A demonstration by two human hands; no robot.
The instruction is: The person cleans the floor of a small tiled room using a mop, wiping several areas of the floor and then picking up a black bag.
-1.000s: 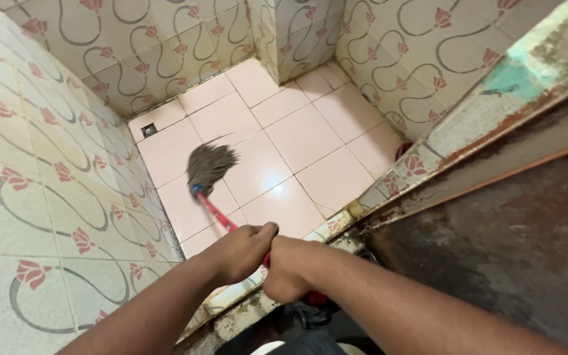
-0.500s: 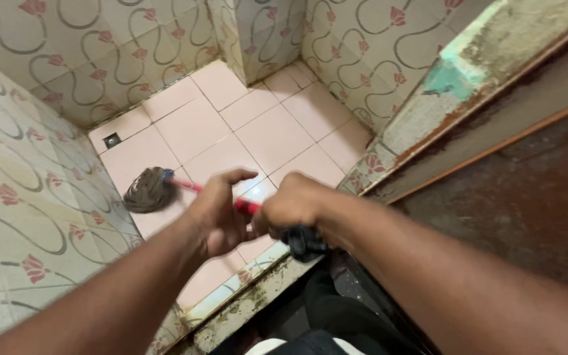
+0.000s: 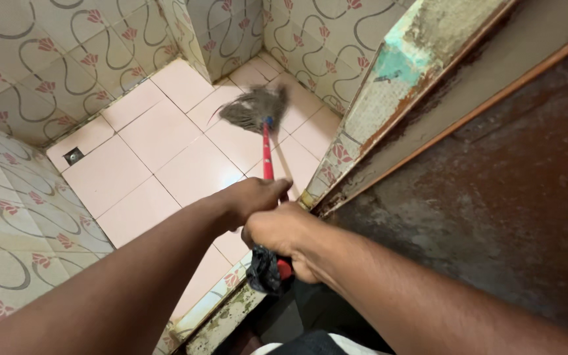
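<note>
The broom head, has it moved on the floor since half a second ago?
Yes. The broom head swept away from the floor drain toward the far corner by the door frame.

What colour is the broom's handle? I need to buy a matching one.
Red, seen in the head view: the broom handle runs from the hands to the bristles.

Both of your forearms are bare from the picture's near edge right down to the wrists, with no sleeve showing on either one. Your left hand point(image 3: 252, 197) and your right hand point(image 3: 284, 230) are bare as well, without gloves. At the near edge, a dark garment with a pale strip shows below your arms.
</note>
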